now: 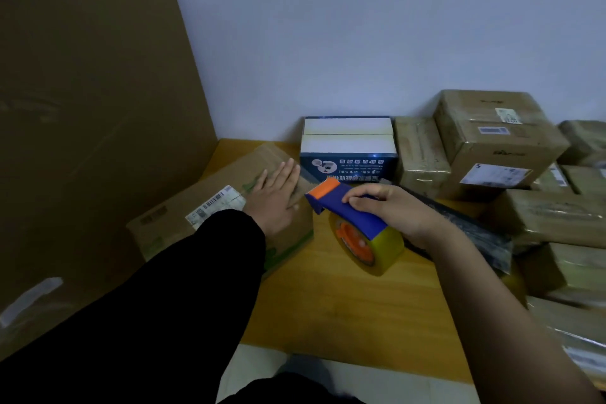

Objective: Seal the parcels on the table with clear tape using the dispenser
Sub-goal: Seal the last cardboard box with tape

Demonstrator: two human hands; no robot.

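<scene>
On the wooden table, the left hand presses flat, fingers straight, on the cardboard parcel; the right hand grasps the blue tape dispenser.

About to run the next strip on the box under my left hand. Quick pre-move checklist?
1. Steady hold on the box: ok, the left hand lies flat on its top.
2. Hold on the dispenser: ok, the right hand curls round it.
3. Loaded tape roll: ok.
4. Cutter end on the box top: not ok, it sits beside the box, over the table.
5. Free tape end ready: cannot tell.
</scene>
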